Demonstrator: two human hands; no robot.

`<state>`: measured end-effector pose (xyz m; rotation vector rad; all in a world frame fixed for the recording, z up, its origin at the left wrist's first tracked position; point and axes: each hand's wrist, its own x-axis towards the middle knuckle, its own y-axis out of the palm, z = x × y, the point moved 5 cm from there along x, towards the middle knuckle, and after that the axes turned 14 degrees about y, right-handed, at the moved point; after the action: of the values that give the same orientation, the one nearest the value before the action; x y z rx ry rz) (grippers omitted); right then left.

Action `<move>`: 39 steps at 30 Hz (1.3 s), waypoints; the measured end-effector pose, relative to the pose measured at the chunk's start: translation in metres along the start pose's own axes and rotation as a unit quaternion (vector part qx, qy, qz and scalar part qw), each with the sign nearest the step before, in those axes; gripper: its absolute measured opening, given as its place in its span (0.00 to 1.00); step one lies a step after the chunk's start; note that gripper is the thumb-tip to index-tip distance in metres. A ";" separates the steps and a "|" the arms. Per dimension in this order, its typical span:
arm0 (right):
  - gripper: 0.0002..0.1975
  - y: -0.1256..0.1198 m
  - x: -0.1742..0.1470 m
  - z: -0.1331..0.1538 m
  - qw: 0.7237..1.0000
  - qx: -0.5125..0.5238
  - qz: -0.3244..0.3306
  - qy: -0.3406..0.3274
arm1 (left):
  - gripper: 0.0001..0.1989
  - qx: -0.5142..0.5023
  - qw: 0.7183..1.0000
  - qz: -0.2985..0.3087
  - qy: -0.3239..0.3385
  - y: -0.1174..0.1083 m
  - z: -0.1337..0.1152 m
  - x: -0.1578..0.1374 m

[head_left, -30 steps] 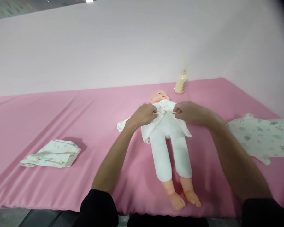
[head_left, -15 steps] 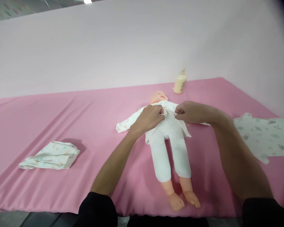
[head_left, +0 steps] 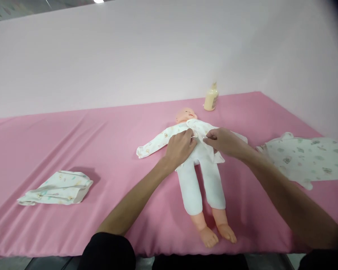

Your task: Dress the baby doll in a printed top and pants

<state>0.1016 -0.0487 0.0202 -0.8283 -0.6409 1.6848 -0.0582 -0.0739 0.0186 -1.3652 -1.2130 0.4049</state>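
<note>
A baby doll (head_left: 198, 155) lies on its back, head away from me and feet towards me. It wears a white baby shirt (head_left: 161, 141) with small prints, sleeves spread to both sides and the front partly parted over the white body. My left hand (head_left: 182, 144) pinches the shirt's edge at the chest. Opposite it, my right hand (head_left: 218, 140) has its fingers closed on the other front edge of the shirt. A small gap separates the two hands. What lies under my fingertips is hidden.
The pink-covered table (head_left: 115, 142) meets a pale wall (head_left: 129, 56) at the back. Beyond the doll's head stands a pump bottle (head_left: 211, 99). A folded printed cloth garment (head_left: 59, 187) lies at the left, another printed garment (head_left: 307, 157) at the right.
My right hand has moved slightly left and lower, bringing the shirt's right side further over the doll's chest. My left hand stays on the shirt. The view has shifted a little.
</note>
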 end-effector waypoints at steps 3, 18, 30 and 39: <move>0.12 0.009 -0.006 -0.003 1.000 0.016 -0.017 -0.018 | 0.05 0.008 1.000 -0.020 0.001 0.011 0.001 -0.008; 0.15 0.020 -0.002 -0.003 0.993 0.116 0.013 -0.034 | 0.10 0.065 0.990 -0.103 0.072 0.031 0.001 -0.018; 0.16 0.020 -0.005 0.002 0.994 0.102 0.001 -0.043 | 0.12 0.083 0.988 -0.098 0.086 0.033 0.000 -0.019; 0.11 0.017 -0.006 0.005 0.997 0.029 0.035 -0.070 | 0.11 0.088 0.983 -0.119 0.110 0.034 -0.001 -0.021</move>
<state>0.0889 -0.0592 0.0119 -0.7035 -0.6621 1.8289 -0.0518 -0.0826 -0.0198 -1.0676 -1.1135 0.1824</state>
